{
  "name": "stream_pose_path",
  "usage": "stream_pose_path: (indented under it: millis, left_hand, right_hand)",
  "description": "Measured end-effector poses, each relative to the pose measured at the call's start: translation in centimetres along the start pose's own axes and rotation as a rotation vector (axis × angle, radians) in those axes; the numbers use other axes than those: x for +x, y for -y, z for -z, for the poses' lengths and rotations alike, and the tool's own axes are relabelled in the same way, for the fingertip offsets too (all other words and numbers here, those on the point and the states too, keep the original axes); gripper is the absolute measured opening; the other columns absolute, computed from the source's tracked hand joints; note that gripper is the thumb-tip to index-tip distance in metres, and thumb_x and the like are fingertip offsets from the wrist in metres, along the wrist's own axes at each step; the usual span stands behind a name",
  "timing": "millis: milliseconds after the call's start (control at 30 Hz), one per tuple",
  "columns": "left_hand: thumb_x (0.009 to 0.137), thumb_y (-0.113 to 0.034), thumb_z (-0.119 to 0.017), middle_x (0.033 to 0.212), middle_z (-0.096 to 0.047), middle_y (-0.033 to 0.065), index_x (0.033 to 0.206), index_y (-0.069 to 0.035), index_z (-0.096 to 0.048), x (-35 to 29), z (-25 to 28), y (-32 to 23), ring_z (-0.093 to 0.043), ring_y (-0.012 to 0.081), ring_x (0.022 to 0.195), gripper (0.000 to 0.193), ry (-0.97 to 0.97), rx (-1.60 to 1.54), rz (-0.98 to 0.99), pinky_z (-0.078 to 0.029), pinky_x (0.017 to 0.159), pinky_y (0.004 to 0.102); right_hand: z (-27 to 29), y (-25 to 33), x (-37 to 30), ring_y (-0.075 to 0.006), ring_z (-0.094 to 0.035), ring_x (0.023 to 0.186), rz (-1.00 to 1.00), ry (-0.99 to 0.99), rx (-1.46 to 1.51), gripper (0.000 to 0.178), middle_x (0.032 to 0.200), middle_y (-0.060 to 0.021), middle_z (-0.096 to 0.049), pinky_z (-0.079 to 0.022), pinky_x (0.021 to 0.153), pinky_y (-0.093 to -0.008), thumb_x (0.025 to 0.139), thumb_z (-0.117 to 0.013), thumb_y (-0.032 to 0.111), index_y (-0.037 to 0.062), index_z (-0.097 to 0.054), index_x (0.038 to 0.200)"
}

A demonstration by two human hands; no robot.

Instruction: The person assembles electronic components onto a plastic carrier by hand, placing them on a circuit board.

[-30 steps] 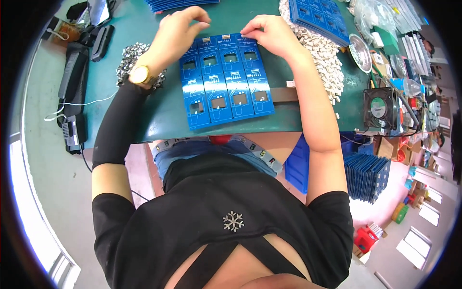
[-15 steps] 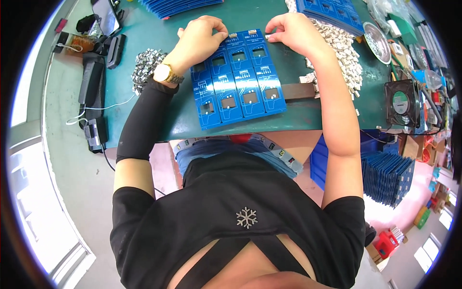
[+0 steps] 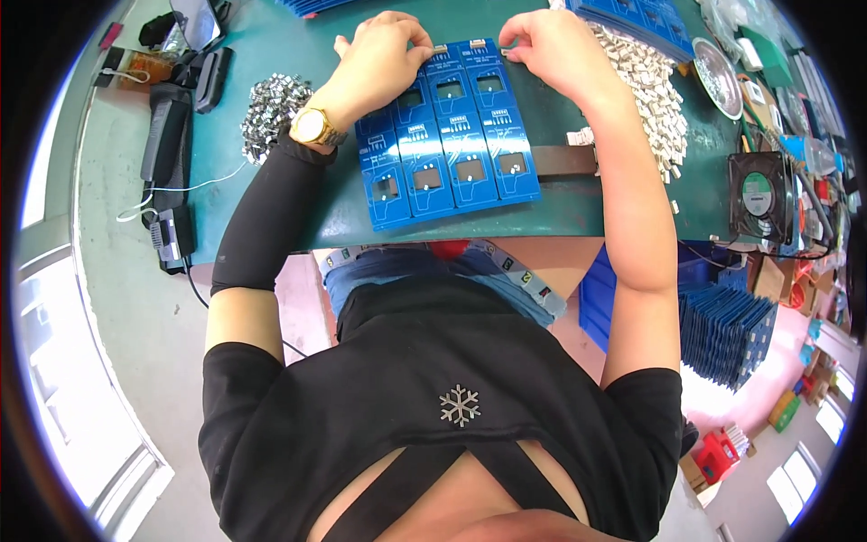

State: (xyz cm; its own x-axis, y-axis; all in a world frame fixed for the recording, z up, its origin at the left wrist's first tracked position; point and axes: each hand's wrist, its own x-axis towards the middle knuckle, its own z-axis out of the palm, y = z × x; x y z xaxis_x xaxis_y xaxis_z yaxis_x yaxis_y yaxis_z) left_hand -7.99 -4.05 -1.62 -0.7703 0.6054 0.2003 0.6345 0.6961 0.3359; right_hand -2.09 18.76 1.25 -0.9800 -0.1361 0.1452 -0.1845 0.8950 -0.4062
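A blue circuit board panel [image 3: 471, 200] with several square cutouts lies on the green table before me. Small white connectors [image 3: 477, 43] sit along its far edge. My left hand [image 3: 384, 59], with a gold watch at the wrist, rests over the panel's far left corner. Its thumb and forefinger come together at the far edge; whatever is between them is hidden. Just off the far right corner, my right hand [image 3: 551, 52] pinches a small white connector [image 3: 506, 52], apart from the board.
White connectors [image 3: 664, 113] form a heap beside my right forearm, near stacked blue boards [image 3: 632, 23]. Small metallic parts [image 3: 271, 108] are piled at left. A brown strip [image 3: 567, 161] lies right of the panel. A fan [image 3: 759, 194] and metal bowl [image 3: 718, 77] stand farther right.
The table and panel appear slightly higher in view. Both hands keep their closed grip near the far edge, with the right still just beside the corner.
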Motion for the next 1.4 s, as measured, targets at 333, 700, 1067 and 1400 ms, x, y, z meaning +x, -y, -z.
stream_pose_path:
  millis: [333,700,1067,1400]
  left_hand:
    - [0.087,-0.027,-0.061,0.131,-0.058,0.0088,0.093,-0.011,-0.071,-0.1,0.2,-0.2,-0.05,0.0307,0.123,0.02,-0.028,0.08,-0.004,-0.024,0.101,0.0692]
    - [0.079,-0.023,-0.062,0.108,-0.066,0.006,0.086,-0.011,-0.07,-0.8,-0.2,-0.7,-0.046,0.0402,0.125,0.016,-0.149,0.088,-0.102,-0.02,0.095,0.0783]
    - [0.082,-0.031,-0.069,0.101,-0.065,0.0095,0.085,-0.009,-0.071,-4.3,5.7,6.2,-0.06,0.0305,0.101,0.023,-0.027,0.346,0.402,-0.036,0.089,0.0622]
    - [0.084,-0.035,-0.067,0.114,-0.06,0.0093,0.089,-0.011,-0.07,-5.9,4.3,7.9,-0.05,0.0381,0.112,0.025,-0.059,0.374,0.33,-0.031,0.088,0.0693]
  right_hand:
    - [1.8,1.3,-0.2,-0.0288,-0.069,0.075,-0.111,0.072,0.151,0.013,0.077,-0.0166,-0.069,-0.053,0.072,-0.0367,0.071,-0.071,0.011,0.0048,-0.073,0.082]
    - [-0.5,-0.7,0.0,-0.03,-0.067,0.078,0.038,-0.01,0.064,0.014,0.081,-0.0144,-0.069,-0.052,0.074,-0.0383,0.077,-0.067,0.017,0.0078,-0.073,0.087]
    - [-0.6,-0.2,-0.5,-0.0282,-0.065,0.074,0.166,-0.168,0.104,0.011,0.08,-0.0111,-0.066,-0.051,0.068,-0.0363,0.079,-0.069,0.013,0.0073,-0.072,0.088]
    - [-1.1,7.0,-2.9,-0.0249,-0.065,0.073,0.322,0.0,0.515,0.009,0.081,-0.0108,-0.067,-0.051,0.067,-0.032,0.078,-0.068,0.008,0.0035,-0.071,0.086]
